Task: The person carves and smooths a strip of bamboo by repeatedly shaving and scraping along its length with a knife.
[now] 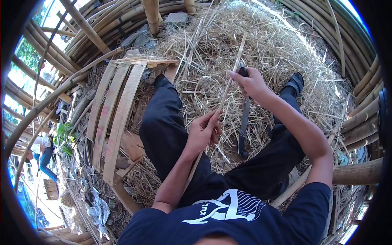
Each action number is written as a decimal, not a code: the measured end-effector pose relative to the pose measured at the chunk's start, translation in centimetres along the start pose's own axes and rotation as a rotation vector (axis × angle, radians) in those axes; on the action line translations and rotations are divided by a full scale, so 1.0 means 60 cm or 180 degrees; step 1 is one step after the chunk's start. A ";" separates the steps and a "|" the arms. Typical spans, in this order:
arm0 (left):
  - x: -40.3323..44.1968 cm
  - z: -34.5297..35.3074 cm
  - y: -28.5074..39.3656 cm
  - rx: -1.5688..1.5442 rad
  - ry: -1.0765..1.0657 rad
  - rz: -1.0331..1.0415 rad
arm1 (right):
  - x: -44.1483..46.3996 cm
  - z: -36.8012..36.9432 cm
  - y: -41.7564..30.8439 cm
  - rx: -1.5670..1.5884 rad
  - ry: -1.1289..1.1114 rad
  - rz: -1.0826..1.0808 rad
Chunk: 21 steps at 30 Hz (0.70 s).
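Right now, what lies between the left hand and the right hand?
In the head view, a thin strip runs from the left hand toward the right hand, above loose shavings.

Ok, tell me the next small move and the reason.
I'd probably pull the strip back with the left hand, holding the small knife steady in the right hand: the left grips the strip lower down, while the knife sits by its upper part, seemingly against it.
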<state>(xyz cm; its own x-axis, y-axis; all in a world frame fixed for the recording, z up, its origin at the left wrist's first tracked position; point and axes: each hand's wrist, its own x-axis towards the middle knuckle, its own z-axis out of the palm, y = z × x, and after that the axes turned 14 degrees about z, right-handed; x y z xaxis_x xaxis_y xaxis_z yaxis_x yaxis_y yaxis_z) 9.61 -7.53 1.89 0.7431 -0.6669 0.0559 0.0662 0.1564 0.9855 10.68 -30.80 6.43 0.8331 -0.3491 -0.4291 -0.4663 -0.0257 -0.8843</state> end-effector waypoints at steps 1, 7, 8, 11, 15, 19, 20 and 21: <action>-0.003 -0.003 0.001 -0.0038 -0.0064 -0.0112 | 0.003 -0.004 -0.004 0.0157 0.0092 -0.0071; -0.068 -0.029 0.024 -0.0171 -0.0873 -0.0889 | 0.015 -0.055 -0.020 0.0736 0.0921 -0.0399; -0.086 -0.033 0.020 -0.0163 -0.0888 -0.0923 | 0.015 -0.063 -0.023 0.0890 0.1090 -0.0421; -0.139 -0.033 0.013 -0.0101 -0.1096 -0.1310 | 0.027 -0.090 -0.015 0.1089 0.1102 -0.0376; -0.158 -0.020 0.001 -0.0164 -0.0556 -0.0957 | 0.022 -0.085 -0.009 0.0919 0.0909 -0.0368; -0.141 -0.007 0.002 0.0151 -0.0176 -0.0446 | 0.003 -0.065 -0.009 -0.0006 0.0749 -0.0604; -0.133 -0.007 0.009 0.0283 -0.0071 -0.0508 | -0.008 -0.054 -0.010 -0.0636 0.0820 -0.0917; -0.124 -0.008 0.016 0.0417 0.0039 -0.0572 | -0.017 -0.044 -0.011 -0.0639 0.0800 -0.0954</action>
<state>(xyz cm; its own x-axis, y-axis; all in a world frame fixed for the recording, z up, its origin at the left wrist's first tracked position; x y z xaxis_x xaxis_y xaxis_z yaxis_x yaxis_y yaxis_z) 4.49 -2.07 2.34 0.7352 -0.6665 -0.1237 0.1118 -0.0608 0.9919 9.37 -32.92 7.94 0.8536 -0.5149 -0.0789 -0.2842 -0.3335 -0.8989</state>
